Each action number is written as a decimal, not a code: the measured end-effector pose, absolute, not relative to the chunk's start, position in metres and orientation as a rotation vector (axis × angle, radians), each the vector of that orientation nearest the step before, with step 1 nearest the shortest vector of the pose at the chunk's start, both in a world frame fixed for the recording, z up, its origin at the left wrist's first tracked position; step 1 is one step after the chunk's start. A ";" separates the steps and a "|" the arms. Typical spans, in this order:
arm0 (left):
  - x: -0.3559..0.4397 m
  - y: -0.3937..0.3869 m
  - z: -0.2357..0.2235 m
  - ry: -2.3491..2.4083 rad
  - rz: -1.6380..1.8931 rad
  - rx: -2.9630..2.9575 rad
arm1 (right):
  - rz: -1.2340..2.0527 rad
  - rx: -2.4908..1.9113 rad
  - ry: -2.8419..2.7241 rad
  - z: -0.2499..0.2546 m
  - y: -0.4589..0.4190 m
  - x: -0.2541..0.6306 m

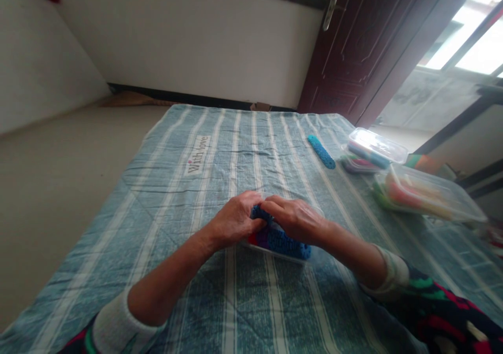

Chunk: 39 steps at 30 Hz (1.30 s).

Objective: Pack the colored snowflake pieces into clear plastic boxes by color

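Observation:
A shallow clear plastic box (275, 257) sits on the cloth in front of me. Inside it lie a dark blue knobbly roll-like piece (288, 245), a purple piece (262, 237) and a bit of red. My left hand (238, 218) closes its fingers on a blue knobbly strip (258, 212) at the left part of the box. From the other side my right hand (295, 220) reaches over the box, its fingertips closed on the same strip. Both hands partly cover the box. Farther off lies a lighter blue knobbly strip (321, 152), flat and round-ended.
Clear plastic boxes with coloured contents stand at the right: a stacked pair (377, 143) and a larger one (436, 191). A blue-and-white striped cloth (168, 196) covers the table. Beyond are a white wall (204, 39) and a dark red door (365, 39).

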<state>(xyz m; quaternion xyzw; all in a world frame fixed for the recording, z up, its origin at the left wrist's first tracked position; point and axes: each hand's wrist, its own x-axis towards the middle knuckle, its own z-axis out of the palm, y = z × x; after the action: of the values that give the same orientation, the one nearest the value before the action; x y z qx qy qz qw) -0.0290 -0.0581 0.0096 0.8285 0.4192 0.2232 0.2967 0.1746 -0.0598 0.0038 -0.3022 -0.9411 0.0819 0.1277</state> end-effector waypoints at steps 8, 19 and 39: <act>-0.027 -0.058 0.008 1.067 0.663 2.191 | 0.209 -0.983 -2.690 -0.004 -0.057 0.175; -0.025 -0.060 0.012 1.117 0.628 2.139 | 0.275 -1.082 -2.666 -0.008 -0.056 0.174; -0.025 -0.049 0.011 1.174 0.611 2.099 | 0.169 -1.138 -2.572 0.035 -0.050 0.188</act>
<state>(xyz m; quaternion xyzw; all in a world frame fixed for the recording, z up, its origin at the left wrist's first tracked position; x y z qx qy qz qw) -0.0254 -0.0487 0.0107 0.8002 0.4475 0.2329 0.3242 0.1878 -0.0497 0.0353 -0.3987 -0.9009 0.0590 0.1611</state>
